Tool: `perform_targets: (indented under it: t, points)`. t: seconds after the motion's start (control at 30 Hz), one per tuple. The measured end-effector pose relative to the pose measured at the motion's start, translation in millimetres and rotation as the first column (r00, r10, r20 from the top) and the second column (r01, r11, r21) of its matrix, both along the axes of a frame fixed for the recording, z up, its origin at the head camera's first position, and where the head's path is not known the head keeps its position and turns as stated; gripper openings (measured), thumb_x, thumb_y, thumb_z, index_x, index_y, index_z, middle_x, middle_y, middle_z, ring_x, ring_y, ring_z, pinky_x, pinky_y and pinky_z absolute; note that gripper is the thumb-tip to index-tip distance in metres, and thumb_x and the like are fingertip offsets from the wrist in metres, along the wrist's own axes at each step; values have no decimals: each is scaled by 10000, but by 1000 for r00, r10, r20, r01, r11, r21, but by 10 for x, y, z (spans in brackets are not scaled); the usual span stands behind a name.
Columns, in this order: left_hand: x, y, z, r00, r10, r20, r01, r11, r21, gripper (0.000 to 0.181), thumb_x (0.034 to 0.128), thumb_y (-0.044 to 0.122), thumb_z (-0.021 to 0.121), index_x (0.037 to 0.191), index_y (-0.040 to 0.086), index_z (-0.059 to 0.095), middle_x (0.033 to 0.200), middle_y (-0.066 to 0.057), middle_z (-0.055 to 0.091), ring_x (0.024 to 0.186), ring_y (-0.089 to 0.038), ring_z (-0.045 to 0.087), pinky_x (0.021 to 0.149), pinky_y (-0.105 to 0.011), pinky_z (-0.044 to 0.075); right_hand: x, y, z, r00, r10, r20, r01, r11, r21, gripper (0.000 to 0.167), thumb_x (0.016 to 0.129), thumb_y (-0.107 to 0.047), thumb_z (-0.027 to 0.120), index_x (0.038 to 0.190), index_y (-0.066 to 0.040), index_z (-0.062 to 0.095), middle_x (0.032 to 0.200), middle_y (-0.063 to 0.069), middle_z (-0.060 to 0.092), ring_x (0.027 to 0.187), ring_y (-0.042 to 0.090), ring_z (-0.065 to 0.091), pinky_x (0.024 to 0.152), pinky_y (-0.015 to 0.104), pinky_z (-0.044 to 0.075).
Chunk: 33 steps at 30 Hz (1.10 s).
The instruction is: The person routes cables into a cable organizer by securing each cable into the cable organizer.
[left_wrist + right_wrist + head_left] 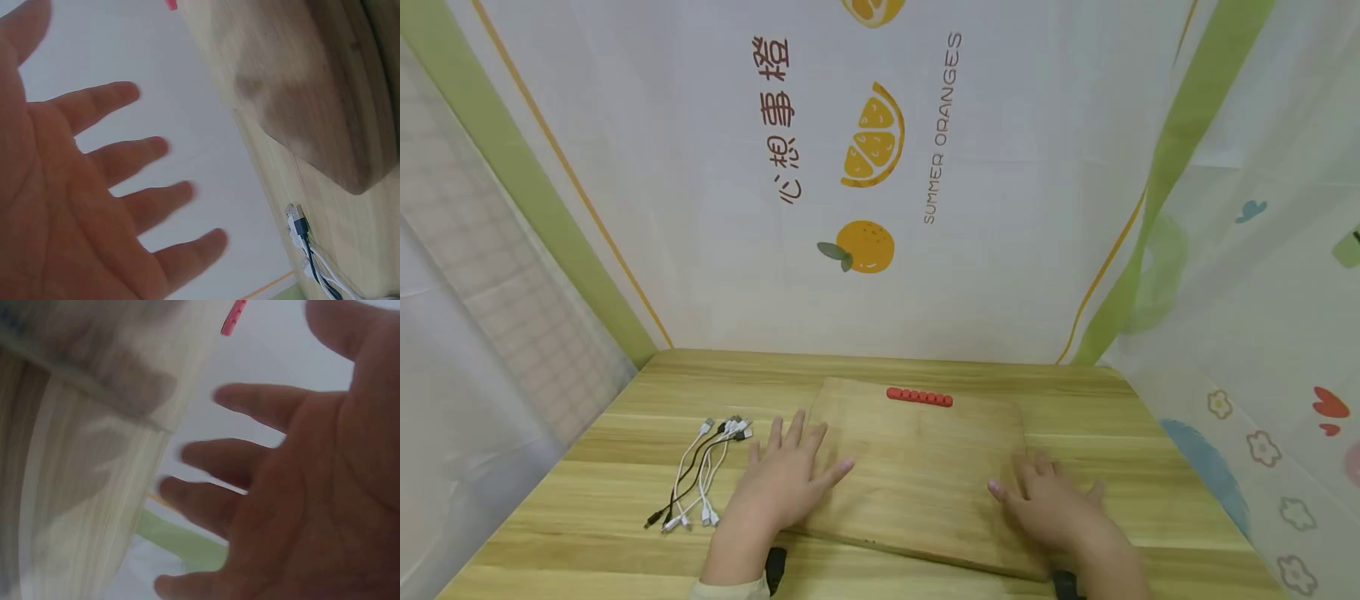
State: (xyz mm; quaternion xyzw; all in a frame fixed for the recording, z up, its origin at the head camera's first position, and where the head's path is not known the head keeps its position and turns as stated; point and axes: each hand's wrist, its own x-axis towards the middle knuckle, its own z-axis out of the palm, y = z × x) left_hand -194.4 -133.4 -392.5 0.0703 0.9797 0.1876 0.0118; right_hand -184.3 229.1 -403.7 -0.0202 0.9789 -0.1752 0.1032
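Note:
A wooden board [917, 475] lies on the table, with a red notched strip [919, 397] on its far edge. My left hand [786, 483] is over the board's left side, fingers spread and holding nothing; in the left wrist view its palm [56, 200] faces the camera beside the board [294, 81]. Over the board's right side is my right hand [1052, 508], slightly blurred, also empty with its fingers apart. The right wrist view has this hand [300, 481] near the board [144, 369], and the red strip [234, 317] at the top.
Several short white and black cables [703, 475] lie in a loose bundle on the table [572, 500], left of my left hand. Behind the table hangs a white curtain [1000, 275] with orange prints, and more cloth hangs at both sides.

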Motion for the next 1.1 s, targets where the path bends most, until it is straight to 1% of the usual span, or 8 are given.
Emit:
perform_targets:
  t: [0.1, 0.17, 0.4, 0.53, 0.63, 0.8, 0.97, 1.1]
  points:
    - [3, -11, -6, 1000, 14, 26, -14, 1000, -6, 833, 1019, 725, 492, 1590, 118, 484, 1693, -290, 334, 1539, -623, 277, 1199, -808, 214, 13, -43, -16, 999, 22, 25, -21, 1000, -21, 898, 1051, -676, 469, 1622, 8, 359, 1633, 389, 346, 1503, 645, 310, 1040, 960, 6]
    - [5, -11, -24, 999, 20, 43, -20, 1000, -15, 805, 1026, 693, 516, 1576, 106, 501, 1662, -310, 378, 1491, -647, 345, 1186, -793, 271, 22, -66, -38, 999, 32, 33, -31, 998, -48, 892, 1047, -655, 504, 1613, 23, 371, 1611, 393, 382, 1494, 641, 334, 1047, 955, 35]
    - [26, -29, -103, 995, 40, 95, -38, 999, -22, 752, 991, 568, 675, 1526, 55, 545, 1584, -365, 450, 1417, -651, 440, 1110, -771, 396, 51, -104, -67, 998, 38, 58, -34, 997, -69, 925, 949, -623, 695, 1541, 52, 474, 1562, 481, 359, 1492, 655, 321, 1093, 921, 60]
    - [45, -34, -142, 988, 27, 149, -29, 999, 14, 830, 909, 509, 804, 1521, 19, 532, 1557, -418, 435, 1388, -625, 492, 1092, -751, 428, 50, -113, -65, 996, 45, 73, -41, 997, -62, 999, 848, -583, 823, 1512, 85, 490, 1558, 483, 361, 1502, 642, 316, 1113, 906, 65]
    - [62, -7, -171, 986, 17, 164, -20, 1000, 16, 942, 799, 486, 899, 1507, -16, 532, 1552, -467, 387, 1345, -638, 524, 1078, -737, 449, 25, -109, -65, 995, 63, 81, -59, 997, -57, 1007, 813, -547, 868, 1497, 92, 498, 1552, 489, 361, 1476, 651, 350, 1119, 893, 118]
    - [119, 95, -160, 987, 33, 156, -23, 998, -64, 1108, 608, 470, 988, 1461, -85, 549, 1519, -497, 392, 1214, -645, 605, 986, -707, 528, -33, -102, -55, 993, 100, 65, -98, 995, -35, 976, 800, -494, 894, 1479, 95, 514, 1530, 507, 367, 1445, 662, 389, 1078, 917, 166]
    - [154, 197, -115, 989, 71, 130, -53, 989, -141, 1009, 527, 469, 1031, 1248, -134, 664, 1306, -463, 585, 982, -472, 713, 838, -613, 608, -91, -86, -44, 991, 129, 44, -129, 992, 5, 962, 770, -494, 914, 1464, 60, 544, 1487, 456, 469, 1375, 637, 496, 1036, 947, 174]
    - [172, 234, -98, 990, 73, 118, -54, 985, -161, 954, 500, 485, 1034, 1151, -129, 701, 1249, -442, 632, 989, -475, 715, 838, -608, 609, -130, -71, -16, 987, 155, 48, -156, 987, 33, 846, 765, -462, 932, 1379, 21, 605, 1402, 357, 592, 1352, 594, 534, 1017, 952, 203]
